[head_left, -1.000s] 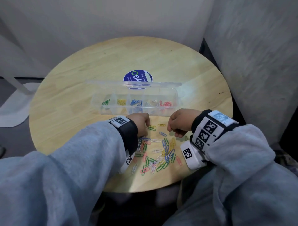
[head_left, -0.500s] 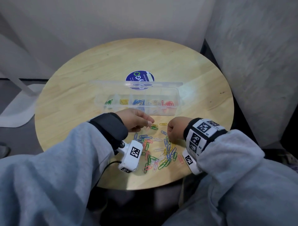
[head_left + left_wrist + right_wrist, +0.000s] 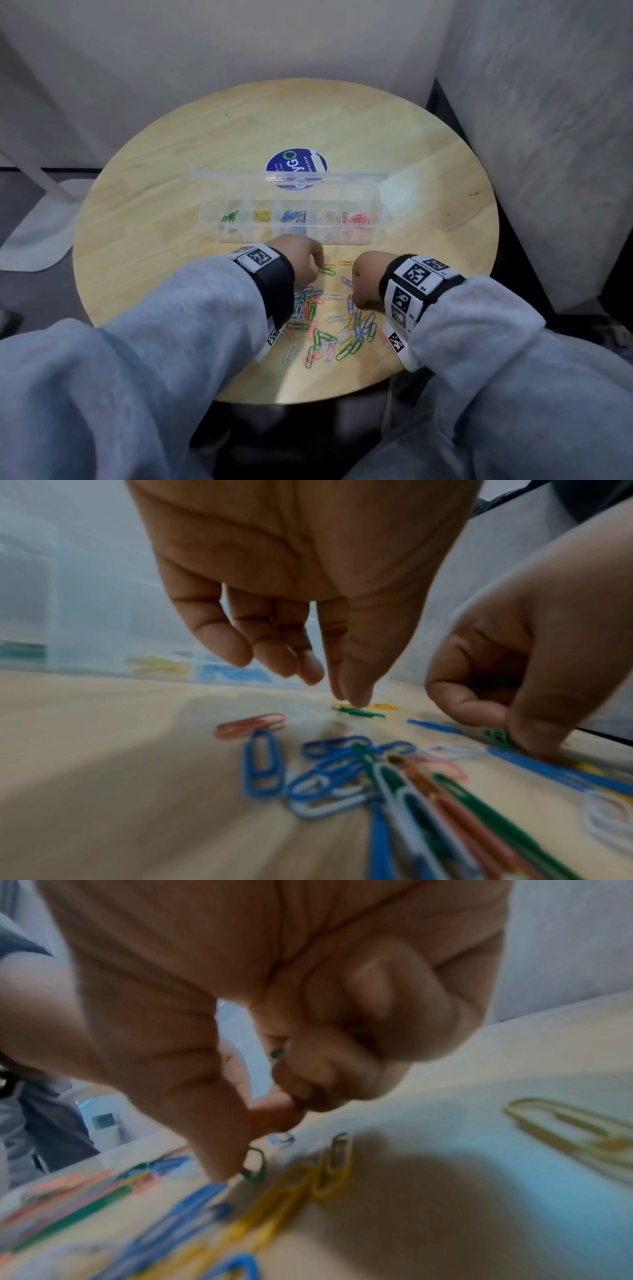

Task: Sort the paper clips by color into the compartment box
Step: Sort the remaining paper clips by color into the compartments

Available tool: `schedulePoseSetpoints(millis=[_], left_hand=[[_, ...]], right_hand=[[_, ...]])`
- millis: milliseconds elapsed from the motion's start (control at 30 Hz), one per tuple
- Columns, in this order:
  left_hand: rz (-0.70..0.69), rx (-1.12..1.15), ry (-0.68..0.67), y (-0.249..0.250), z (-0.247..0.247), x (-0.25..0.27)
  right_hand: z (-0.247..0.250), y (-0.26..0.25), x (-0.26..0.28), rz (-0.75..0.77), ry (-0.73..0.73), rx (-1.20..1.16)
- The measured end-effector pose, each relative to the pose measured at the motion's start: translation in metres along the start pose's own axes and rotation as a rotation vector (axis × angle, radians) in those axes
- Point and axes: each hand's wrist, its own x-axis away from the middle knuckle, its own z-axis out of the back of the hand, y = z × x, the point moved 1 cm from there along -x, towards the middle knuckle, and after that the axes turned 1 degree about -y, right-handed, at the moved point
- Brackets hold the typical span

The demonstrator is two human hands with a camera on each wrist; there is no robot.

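My left hand has rolled back palm-down from half a second ago, so the marker band on its wrist faces up again, and its fingertips are now down on the green clip by the box. My right hand has curled tighter and dropped onto the loose pile, thumb pressing a green clip there.

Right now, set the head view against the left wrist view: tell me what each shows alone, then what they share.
Head view only: the whole compartment box, lid open, with its red clips, and the blue sticker.
Left wrist view only: the left hand's fingertips touching a green clip, and the right hand pinching another green clip.
Both: the loose pile.
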Motion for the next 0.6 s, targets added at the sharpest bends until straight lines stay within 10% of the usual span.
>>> schedulePoseSetpoints(millis=[600], left_hand=[[-0.080,-0.128,-0.010,0.014,-0.010,-0.007]], right_hand=[[0.023,0.046,0.035,0.079,0.110,-0.757]])
